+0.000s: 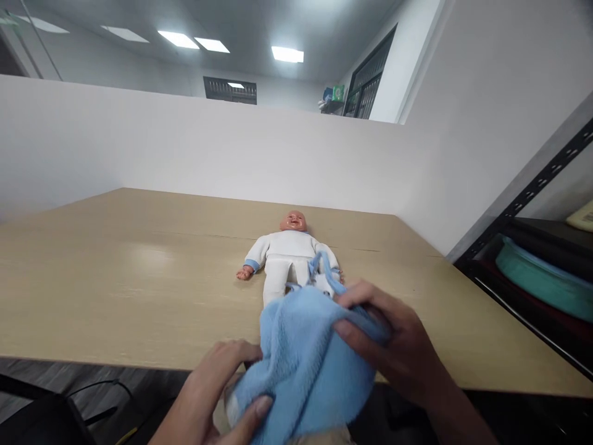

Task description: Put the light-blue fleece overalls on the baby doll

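A baby doll [285, 252] in a white suit with blue cuffs lies on its back on the wooden table [139, 278], head pointing away from me. Over its legs I hold a fluffy light-blue garment [306, 358]. My left hand [217, 395] grips the garment's lower left edge near the table's front edge, fingers curled, thumb pressed on the fabric. On the garment's upper right side my right hand [393, 340] is closed, fingers pinching the fabric. The doll's legs are hidden behind the cloth.
A white partition wall [185, 148] runs behind the table. A black metal shelf [532, 259] stands at the right with a teal round container [542, 278] on it. A dark chair and cables [69, 408] sit under the table's front left.
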The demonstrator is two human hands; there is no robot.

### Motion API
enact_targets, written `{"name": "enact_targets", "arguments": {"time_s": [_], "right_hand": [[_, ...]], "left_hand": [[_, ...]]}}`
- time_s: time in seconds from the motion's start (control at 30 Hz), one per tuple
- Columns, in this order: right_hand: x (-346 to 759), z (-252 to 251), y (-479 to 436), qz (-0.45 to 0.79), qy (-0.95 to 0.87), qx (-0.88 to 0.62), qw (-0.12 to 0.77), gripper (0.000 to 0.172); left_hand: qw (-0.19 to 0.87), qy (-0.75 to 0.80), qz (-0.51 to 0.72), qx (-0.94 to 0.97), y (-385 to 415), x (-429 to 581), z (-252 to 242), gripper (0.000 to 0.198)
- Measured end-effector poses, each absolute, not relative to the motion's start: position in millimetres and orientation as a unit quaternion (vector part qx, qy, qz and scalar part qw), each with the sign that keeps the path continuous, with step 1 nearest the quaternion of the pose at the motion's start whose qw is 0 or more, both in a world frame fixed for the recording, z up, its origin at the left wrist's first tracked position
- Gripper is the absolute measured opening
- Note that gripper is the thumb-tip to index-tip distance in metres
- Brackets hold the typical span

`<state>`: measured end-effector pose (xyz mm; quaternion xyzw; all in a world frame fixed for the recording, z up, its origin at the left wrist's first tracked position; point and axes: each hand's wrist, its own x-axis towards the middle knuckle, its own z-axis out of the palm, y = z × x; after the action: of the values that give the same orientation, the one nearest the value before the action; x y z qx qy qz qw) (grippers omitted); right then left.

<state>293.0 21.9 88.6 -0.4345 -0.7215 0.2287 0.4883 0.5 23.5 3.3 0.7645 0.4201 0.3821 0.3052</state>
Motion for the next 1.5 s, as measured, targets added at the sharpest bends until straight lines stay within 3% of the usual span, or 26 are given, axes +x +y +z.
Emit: {"name": "enact_targets", "arguments": {"time_s": [0.07,0.13,0.2,0.3,0.53,0.67,0.73,0.8,0.9,0.97,1.07,1.2,1.27,1.37,1.5], "right_hand": [[293,106,62,0.217,-0.757,-0.380,0.486,0.007],[295,118,99,0.222,-0.790,-0.321,0.473,0.009],[298,125,130,0.230,-0.807,-0.278,0.467,0.008],[304,130,168,0.250,-0.793,-0.238,0.503,0.009],[316,117,227,0.344,-0.733,-0.197,0.553,0.019],[327,111,240,0.402,-0.704,-0.225,0.541,0.035],[335,111,242,0.438,-0.706,-0.258,0.492,0.052],[341,112,241,0.446,-0.737,-0.302,0.408,0.058],[345,114,237,0.383,-0.809,-0.348,0.278,0.047],[345,116,235,0.340,-0.839,-0.349,0.244,0.031],[342,118,235,0.322,-0.831,-0.336,0.306,0.015],[339,114,240,0.307,-0.755,-0.298,0.498,0.016],[340,111,242,0.315,-0.716,-0.303,0.544,0.017],[346,109,244,0.346,-0.699,-0.326,0.533,0.018],[364,113,245,0.406,-0.744,-0.322,0.422,0.021]], "left_hand": [[0.281,0.360,0.397,0.796,55,5,21,0.023],[0.271,0.319,0.435,0.797,88,12,34,0.040],[0.255,0.314,0.503,0.764,123,21,44,0.045],[0.238,0.314,0.579,0.714,175,39,62,0.023],[0.478,0.224,0.402,0.748,259,77,98,0.052],[0.463,0.214,0.340,0.790,280,86,114,0.037],[0.438,0.201,0.365,0.796,283,93,120,0.031],[0.420,0.186,0.410,0.788,282,102,125,0.025],[0.396,0.180,0.451,0.780,278,115,126,0.023],[0.377,0.192,0.453,0.784,278,117,125,0.028],[0.388,0.198,0.382,0.815,286,107,124,0.044],[0.421,0.171,0.240,0.858,303,84,125,0.058],[0.429,0.158,0.216,0.863,308,76,127,0.054],[0.455,0.152,0.232,0.846,309,69,130,0.039],[0.453,0.182,0.298,0.820,301,70,134,0.029]]}}
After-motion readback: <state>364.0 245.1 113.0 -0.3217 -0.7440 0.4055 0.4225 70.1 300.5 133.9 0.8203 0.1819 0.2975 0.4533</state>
